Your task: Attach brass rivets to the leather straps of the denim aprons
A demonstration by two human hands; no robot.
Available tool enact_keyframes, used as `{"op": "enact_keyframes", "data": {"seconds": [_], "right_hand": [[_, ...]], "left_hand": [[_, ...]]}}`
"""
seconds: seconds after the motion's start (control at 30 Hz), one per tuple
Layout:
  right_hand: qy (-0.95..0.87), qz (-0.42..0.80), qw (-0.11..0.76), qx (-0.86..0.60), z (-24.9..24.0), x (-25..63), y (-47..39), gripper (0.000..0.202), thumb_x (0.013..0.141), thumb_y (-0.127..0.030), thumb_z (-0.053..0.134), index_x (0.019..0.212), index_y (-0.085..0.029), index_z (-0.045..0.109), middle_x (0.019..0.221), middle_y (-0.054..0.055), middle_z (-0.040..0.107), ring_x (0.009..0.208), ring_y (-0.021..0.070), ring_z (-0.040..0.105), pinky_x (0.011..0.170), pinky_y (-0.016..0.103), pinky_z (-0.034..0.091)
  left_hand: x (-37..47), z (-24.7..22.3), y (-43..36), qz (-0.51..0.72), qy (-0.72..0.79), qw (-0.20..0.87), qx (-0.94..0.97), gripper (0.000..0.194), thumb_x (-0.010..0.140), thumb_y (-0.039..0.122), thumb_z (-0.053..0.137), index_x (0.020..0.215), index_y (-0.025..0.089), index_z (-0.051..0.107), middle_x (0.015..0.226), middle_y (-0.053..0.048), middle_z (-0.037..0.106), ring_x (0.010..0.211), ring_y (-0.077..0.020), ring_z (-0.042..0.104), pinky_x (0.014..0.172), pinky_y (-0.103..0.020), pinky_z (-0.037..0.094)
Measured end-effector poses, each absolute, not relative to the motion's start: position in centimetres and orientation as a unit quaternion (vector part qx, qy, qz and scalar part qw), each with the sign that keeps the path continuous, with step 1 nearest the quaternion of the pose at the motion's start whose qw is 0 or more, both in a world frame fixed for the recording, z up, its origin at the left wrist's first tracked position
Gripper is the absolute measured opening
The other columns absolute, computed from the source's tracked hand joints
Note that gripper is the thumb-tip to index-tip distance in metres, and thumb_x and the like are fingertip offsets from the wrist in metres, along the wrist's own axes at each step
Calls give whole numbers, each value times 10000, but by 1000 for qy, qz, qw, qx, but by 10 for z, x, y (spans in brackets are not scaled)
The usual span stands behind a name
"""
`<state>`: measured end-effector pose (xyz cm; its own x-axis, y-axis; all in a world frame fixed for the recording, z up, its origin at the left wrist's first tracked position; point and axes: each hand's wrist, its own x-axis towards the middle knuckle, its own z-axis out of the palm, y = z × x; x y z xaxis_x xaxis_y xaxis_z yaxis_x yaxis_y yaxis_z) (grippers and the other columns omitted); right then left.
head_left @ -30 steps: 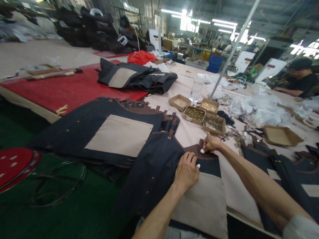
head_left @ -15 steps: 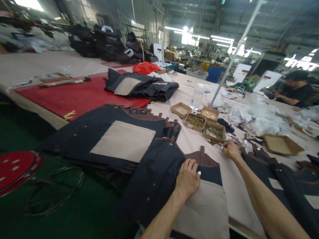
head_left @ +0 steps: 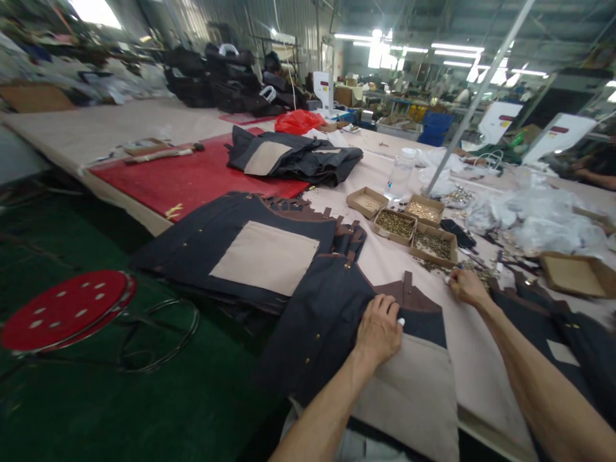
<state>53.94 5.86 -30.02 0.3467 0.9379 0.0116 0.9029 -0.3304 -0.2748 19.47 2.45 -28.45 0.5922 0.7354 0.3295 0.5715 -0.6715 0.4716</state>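
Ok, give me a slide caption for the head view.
Left hand resting on a dark garment, right hand near cardboard boxes of small metal pieces.

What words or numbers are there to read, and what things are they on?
None that I can read.
Clear bottle: a small blue mark, too blurred.
White machine at the back: a red patch, too small.
Two white machines on the right, and: red patches, too blurred.

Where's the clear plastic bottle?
Head view, right of centre: the bottle stands behind the small open cardboard boxes, just left of the slanted pole.
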Motion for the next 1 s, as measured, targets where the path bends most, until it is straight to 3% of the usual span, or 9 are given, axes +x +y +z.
{"op": "enact_keyframes", "data": {"seconds": [0.17,0.33,0.47,0.67,1.0], "right_hand": [[-665,176,165,-707,-294,488,56,181,853,-290,528,804,-169,653,745,60,686,703,193,603,642,269,392],[-688,266,200,-644,-299,439,63,175,834,-291,528,833,-176,660,724,30,672,663,175,567,620,268,392],[-686,274,192,-646,-300,436,73,168,796,-253,540,828,-170,682,761,46,700,708,185,596,667,278,415],[-680,292,161,-652,-297,442,79,161,777,-241,554,806,-165,693,705,29,676,639,167,562,605,271,377],[-686,296,183,-639,-297,444,72,141,780,-254,552,807,-165,658,676,8,631,611,143,511,573,256,353]], "left_hand": [[196,-286,27,259,368,163,878,328,879,179,602,1207,178,603,1298,-103,595,1258,-278,493,1132,-457,415],[196,-285,28,254,368,165,879,349,881,191,610,1229,179,592,1308,-105,594,1269,-277,490,1118,-456,429],[197,-286,29,251,368,167,880,349,873,181,609,1222,181,593,1311,-108,593,1271,-281,491,1120,-463,429],[197,-284,29,249,370,172,878,344,886,176,583,1230,182,586,1310,-112,591,1283,-286,486,1122,-470,432],[196,-281,33,241,366,188,879,337,894,176,560,1230,181,587,1324,-113,585,1280,-285,489,1125,-459,435]]}}
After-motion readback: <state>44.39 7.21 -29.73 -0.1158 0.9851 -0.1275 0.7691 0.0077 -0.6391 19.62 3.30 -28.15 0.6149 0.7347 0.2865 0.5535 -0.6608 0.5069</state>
